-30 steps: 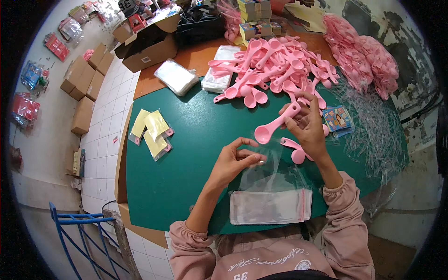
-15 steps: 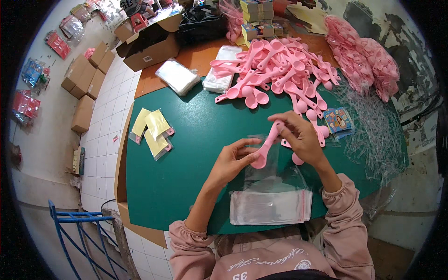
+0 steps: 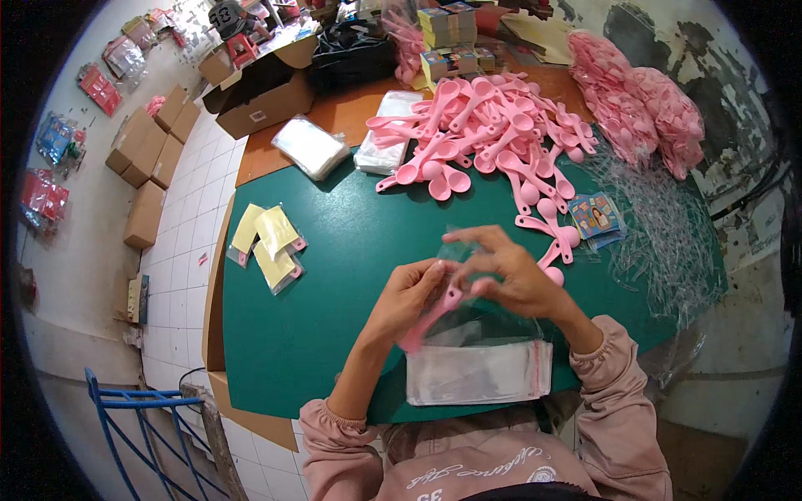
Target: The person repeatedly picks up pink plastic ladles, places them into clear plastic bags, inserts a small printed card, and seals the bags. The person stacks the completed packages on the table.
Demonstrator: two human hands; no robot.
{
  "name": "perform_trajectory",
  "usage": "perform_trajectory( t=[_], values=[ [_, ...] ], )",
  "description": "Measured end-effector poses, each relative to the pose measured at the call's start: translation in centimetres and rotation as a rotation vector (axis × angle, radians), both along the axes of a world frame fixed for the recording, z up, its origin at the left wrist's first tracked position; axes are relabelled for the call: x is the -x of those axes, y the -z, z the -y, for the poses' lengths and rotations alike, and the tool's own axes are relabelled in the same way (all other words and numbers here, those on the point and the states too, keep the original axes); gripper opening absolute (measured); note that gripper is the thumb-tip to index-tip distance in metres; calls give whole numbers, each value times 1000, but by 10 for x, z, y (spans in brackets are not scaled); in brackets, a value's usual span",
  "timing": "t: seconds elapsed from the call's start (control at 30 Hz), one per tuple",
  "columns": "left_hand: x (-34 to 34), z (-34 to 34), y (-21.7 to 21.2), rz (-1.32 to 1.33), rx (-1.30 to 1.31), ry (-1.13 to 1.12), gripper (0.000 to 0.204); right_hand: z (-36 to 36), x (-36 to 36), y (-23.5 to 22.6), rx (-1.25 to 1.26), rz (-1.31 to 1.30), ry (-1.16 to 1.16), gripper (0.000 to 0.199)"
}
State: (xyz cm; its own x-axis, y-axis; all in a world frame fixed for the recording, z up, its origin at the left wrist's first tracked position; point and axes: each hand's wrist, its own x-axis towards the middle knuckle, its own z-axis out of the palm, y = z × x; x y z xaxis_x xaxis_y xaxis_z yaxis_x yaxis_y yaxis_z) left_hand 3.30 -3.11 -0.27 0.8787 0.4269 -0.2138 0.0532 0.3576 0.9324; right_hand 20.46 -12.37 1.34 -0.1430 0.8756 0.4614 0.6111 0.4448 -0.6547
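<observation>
A pink spoon [image 3: 433, 320] hangs slanted below my left hand [image 3: 403, 302], its bowl toward me. My left thumb and fingers are closed on the top of a clear plastic bag; whether the spoon lies inside the bag or against it I cannot tell. My right hand [image 3: 518, 280], slightly blurred, is beside the bag's upper end with its fingers spread apart. Just below both hands lies a stack of clear bags [image 3: 476, 373] at the table's near edge. On the left rest several small packs [image 3: 276, 242] with yellow cards and pink handle ends showing.
A heap of pink spoons [image 3: 493, 125] covers the far middle of the green table [image 3: 334, 225]. Printed cards [image 3: 596, 215] and tangled clear plastic strips [image 3: 656, 242] lie to the right. Bag stacks [image 3: 311, 147], an open carton [image 3: 267, 104] and bulging pink sacks [image 3: 635, 108] stand farther back.
The spoon has gone from between both hands to below my left hand, its bowl lower and nearer me. My right hand has let go of its handle and moved left to the bag.
</observation>
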Motion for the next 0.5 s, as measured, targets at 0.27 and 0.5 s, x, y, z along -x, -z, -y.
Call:
perform_trajectory(
  t=[0.27, 0.5],
  values=[
    [11, -14, -14, -31, -48, -96, 36, 34, -128, 1, 150, 222, 934, 27],
    [9, -14, -13, -78, -59, -86, 35, 64, -183, 27, 322, 273, 1142, 27]
  ],
)
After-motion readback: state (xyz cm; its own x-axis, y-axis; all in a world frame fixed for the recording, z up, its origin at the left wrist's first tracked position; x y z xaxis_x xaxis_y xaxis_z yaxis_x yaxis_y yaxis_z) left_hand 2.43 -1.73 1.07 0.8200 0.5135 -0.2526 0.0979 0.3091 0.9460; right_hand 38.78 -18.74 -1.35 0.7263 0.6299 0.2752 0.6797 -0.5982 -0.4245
